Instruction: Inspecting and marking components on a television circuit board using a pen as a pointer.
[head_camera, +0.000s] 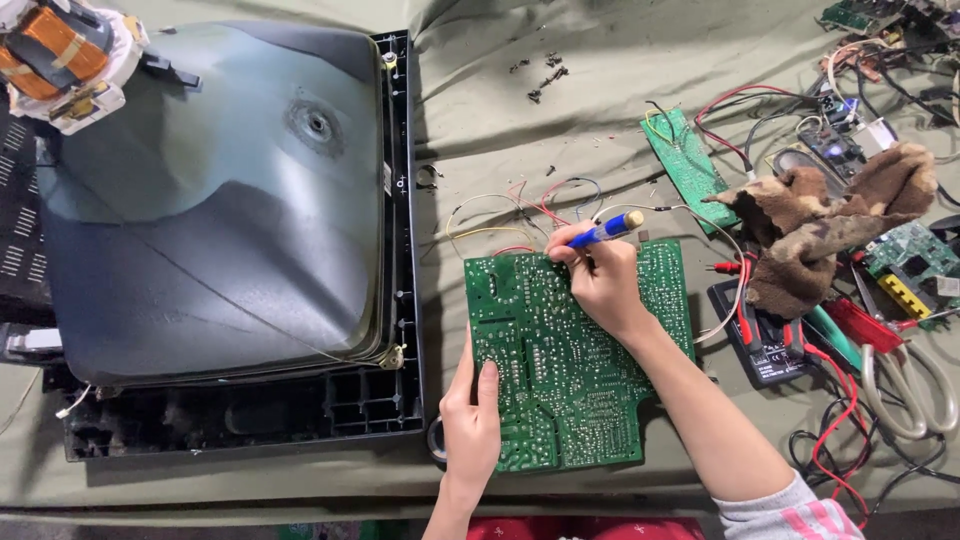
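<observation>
Here, right hand (603, 283) fingers tight around blue tool (606, 231), tip hidden; left hand (472, 420) fingers flat, steadying green board (560, 380).

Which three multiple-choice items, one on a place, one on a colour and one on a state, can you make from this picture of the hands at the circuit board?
1. Where does the big picture tube lie?
A. Left of the green circuit board
B. Right of it
C. On top of it

2. What colour is the body of the tool in the right hand?
A. Red
B. Blue
C. White

3. What is the left hand doing?
A. Hanging free in the air
B. Gripping scissors
C. Resting on the board's left edge

Answers: 1 A, the tube fills the left half of the view. 2 B, the shaft is blue with a yellow end. 3 C, its fingers lie on the board's edge.
</observation>
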